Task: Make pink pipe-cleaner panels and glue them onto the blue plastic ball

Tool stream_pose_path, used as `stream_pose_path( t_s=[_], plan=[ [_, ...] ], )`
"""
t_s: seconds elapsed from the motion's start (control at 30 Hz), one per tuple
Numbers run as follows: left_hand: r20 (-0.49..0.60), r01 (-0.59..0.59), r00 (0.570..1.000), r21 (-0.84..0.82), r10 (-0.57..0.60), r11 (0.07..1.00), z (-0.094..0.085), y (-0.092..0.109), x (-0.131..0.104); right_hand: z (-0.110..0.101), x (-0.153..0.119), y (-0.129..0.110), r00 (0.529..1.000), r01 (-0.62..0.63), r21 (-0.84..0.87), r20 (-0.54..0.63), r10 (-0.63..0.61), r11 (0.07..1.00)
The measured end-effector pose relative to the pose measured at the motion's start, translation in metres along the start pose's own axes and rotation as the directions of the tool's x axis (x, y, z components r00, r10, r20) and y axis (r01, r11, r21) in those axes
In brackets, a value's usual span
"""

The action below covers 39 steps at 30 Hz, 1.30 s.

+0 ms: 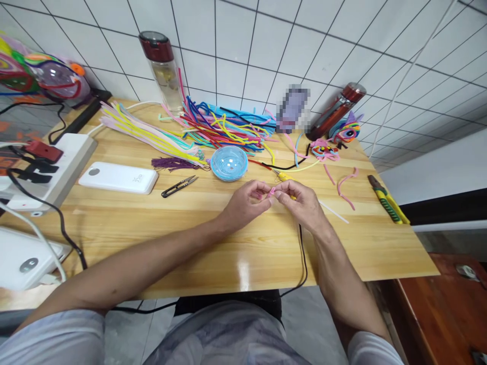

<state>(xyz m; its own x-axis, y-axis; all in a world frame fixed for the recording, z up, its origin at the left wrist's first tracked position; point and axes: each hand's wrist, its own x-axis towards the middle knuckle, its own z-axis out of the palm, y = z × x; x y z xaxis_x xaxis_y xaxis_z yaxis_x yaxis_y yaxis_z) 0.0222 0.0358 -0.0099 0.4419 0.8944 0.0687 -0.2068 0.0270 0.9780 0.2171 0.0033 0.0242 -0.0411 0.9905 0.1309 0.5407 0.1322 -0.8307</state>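
Between my two hands, above the wooden table, is a small curled piece of pink pipe cleaner [271, 192]. My left hand [248, 204] pinches it from the left with thumb and index finger. From the right, the thumb and fingers of my right hand [302, 204] close on the same piece. Behind my right hand lies a yellow tool [283, 176] with a pointed tip, mostly hidden. A blue coiled bowl [229, 163] stands just beyond my left hand. Black-handled thread snips [178, 186] rest to its left.
Many coloured pipe cleaners [228, 124] lie piled at the back, with a purple tassel [175, 163] nearby. A white power bank [118, 177] and power strip [57, 167] sit left. Pliers [388, 200], loose pink pieces [346, 190] and a red flask [337, 111] are right.
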Motion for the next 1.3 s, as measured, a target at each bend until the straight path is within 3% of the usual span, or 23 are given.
stream_pose_path(
  t_s=[0.13,0.47,0.67,1.3],
  plan=[
    [-0.053,-0.048,0.997,0.096,0.053,0.994,-0.001,-0.002,-0.002,0.009,-0.002,-0.002,0.999,0.006,-0.037,-0.042,-0.007,0.999],
    [-0.089,0.072,0.993,-0.015,-0.073,0.997,-0.004,-0.012,0.001,0.009,-0.003,-0.006,0.999,0.032,-0.135,-0.014,-0.034,0.99],
    [-0.008,0.1,0.995,-0.113,-0.101,0.989,-0.005,-0.013,0.007,0.007,0.0,-0.003,0.999,0.037,-0.148,-0.011,-0.039,0.988],
    [0.038,0.127,0.991,-0.029,-0.125,0.992,-0.007,-0.011,0.008,0.007,0.002,0.002,1.0,-0.015,-0.083,0.001,0.015,0.996]
  ],
)
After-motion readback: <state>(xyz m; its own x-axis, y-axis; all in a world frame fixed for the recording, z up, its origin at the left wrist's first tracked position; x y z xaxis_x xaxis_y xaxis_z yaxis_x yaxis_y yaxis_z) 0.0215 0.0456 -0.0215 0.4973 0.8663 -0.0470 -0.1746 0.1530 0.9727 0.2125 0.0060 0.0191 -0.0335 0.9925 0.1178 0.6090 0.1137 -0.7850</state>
